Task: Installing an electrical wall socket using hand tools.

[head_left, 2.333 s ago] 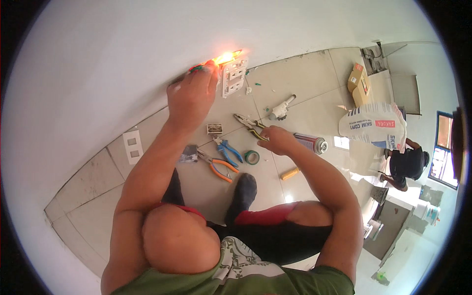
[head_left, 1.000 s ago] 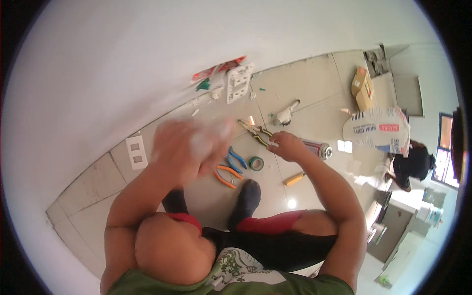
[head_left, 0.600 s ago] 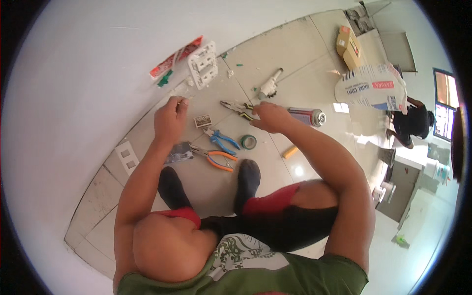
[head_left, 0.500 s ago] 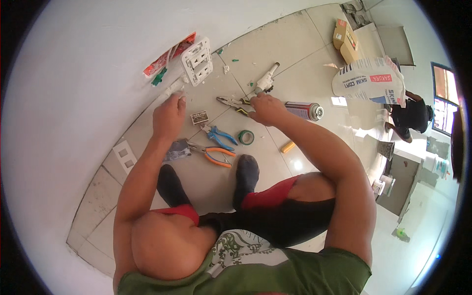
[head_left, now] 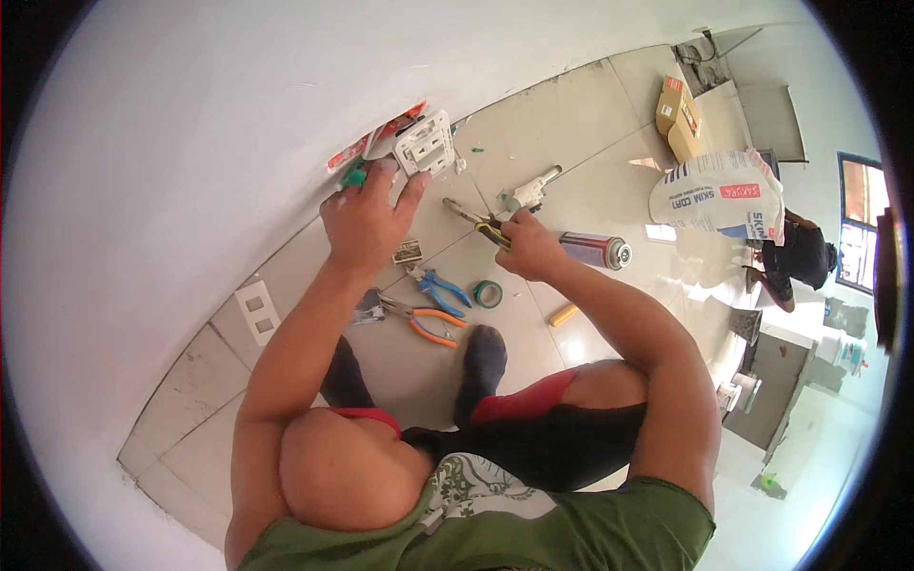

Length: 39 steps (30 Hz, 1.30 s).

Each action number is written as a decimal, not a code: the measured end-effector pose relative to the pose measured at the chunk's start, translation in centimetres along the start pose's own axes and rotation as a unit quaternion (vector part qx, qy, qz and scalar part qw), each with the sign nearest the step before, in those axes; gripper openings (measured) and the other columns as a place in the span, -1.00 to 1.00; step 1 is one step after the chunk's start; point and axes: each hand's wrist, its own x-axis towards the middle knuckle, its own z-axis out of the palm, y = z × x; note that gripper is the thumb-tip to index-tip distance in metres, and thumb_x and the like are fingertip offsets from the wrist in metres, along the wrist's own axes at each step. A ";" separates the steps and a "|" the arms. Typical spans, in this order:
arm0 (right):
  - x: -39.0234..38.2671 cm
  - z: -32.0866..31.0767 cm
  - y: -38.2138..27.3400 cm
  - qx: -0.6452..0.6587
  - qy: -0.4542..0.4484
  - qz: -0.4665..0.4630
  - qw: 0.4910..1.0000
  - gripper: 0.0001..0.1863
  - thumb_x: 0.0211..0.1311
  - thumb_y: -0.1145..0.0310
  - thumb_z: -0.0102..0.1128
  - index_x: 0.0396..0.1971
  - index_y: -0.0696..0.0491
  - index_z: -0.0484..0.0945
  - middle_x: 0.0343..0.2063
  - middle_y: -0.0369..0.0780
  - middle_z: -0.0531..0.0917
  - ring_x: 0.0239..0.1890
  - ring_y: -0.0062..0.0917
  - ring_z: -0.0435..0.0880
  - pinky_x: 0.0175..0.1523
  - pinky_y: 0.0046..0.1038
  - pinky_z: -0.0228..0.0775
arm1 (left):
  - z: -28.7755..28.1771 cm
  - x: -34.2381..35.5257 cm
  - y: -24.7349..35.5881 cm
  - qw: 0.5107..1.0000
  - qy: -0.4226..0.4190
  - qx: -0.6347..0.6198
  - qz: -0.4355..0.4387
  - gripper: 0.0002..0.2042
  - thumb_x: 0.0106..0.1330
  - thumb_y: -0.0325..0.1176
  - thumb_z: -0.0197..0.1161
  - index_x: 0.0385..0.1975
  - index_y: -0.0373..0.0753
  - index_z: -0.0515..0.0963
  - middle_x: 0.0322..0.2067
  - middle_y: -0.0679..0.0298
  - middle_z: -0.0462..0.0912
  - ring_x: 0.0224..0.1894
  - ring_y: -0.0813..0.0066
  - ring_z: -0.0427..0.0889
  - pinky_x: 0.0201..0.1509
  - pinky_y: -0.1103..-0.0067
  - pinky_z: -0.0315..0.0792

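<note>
A white wall socket (head_left: 425,145) hangs out of an orange wall box (head_left: 381,133) low on the wall. My left hand (head_left: 367,217) is at its lower corner, thumb in front and fingers at the side, seemingly pinching it; the fingertips are partly hidden. A green wire end (head_left: 353,176) sticks out by those fingers. My right hand (head_left: 529,249) is closed round the yellow-and-black handles of combination pliers (head_left: 466,211), whose jaws point toward the socket. Just beyond them lies a white torch head (head_left: 533,193), and a gas canister (head_left: 595,250) is beside my right wrist.
Blue-handled cutters (head_left: 438,288), orange-handled pliers (head_left: 426,321), green tape (head_left: 487,293), a small box (head_left: 407,251) and a yellow handle (head_left: 564,315) lie on the tiles. A white cover plate (head_left: 257,312) leans by the wall. Farther right are a sack (head_left: 719,200) and another person (head_left: 798,252).
My left hand has moved up from the floor by the wall to the socket. My right hand has taken hold of the pliers and lifted them. The view has shifted slightly.
</note>
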 end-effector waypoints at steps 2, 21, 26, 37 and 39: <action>-0.6 -3.7 -2.6 0.108 -0.032 0.092 0.989 -0.64 0.23 0.19 0.23 -0.14 0.17 0.61 0.01 0.03 0.47 -0.07 -0.02 0.62 0.11 -0.13 0.51 | -0.5 0.3 0.0 0.997 0.027 0.050 0.060 -0.69 0.16 -0.16 0.46 -0.37 -0.22 0.52 -0.47 0.25 0.67 -0.49 0.29 0.69 -0.46 0.40 0.58; -5.6 -13.5 -10.1 0.078 0.235 -0.001 0.969 -0.54 0.05 0.45 0.20 0.03 0.14 0.60 0.14 0.00 0.45 0.12 -0.06 0.53 0.26 -0.16 0.41 | -1.3 1.9 1.1 0.991 -0.003 -0.126 -0.051 -0.76 0.29 -0.24 0.39 -0.37 -0.22 0.47 -0.59 0.20 0.65 -0.60 0.23 0.66 -0.50 0.39 0.55; -5.3 -14.0 -11.5 0.012 0.263 0.007 0.965 -0.55 0.03 0.46 0.20 0.01 0.16 0.62 0.14 0.01 0.46 0.08 -0.05 0.56 0.19 -0.14 0.46 | -1.7 2.1 1.3 0.994 -0.016 -0.099 -0.043 -0.72 0.31 -0.24 0.41 -0.45 -0.23 0.43 -0.59 0.20 0.63 -0.63 0.28 0.63 -0.55 0.41 0.51; -5.7 -17.4 -15.3 -0.057 0.154 0.017 0.986 -0.75 0.02 0.41 0.21 -0.32 0.26 0.61 -0.16 0.09 0.53 -0.21 -0.05 0.66 -0.17 -0.14 0.62 | -1.4 2.0 0.9 0.993 -0.022 -0.106 -0.047 -0.72 0.30 -0.21 0.41 -0.45 -0.22 0.46 -0.59 0.21 0.63 -0.64 0.25 0.62 -0.56 0.39 0.50; -5.7 -17.6 -15.6 -0.070 0.149 0.020 0.986 -0.76 0.03 0.40 0.20 -0.34 0.26 0.61 -0.20 0.09 0.53 -0.25 -0.05 0.67 -0.18 -0.13 0.62 | -1.4 2.1 0.8 0.994 -0.021 -0.099 -0.039 -0.71 0.30 -0.20 0.40 -0.45 -0.21 0.46 -0.59 0.20 0.63 -0.63 0.24 0.62 -0.57 0.39 0.50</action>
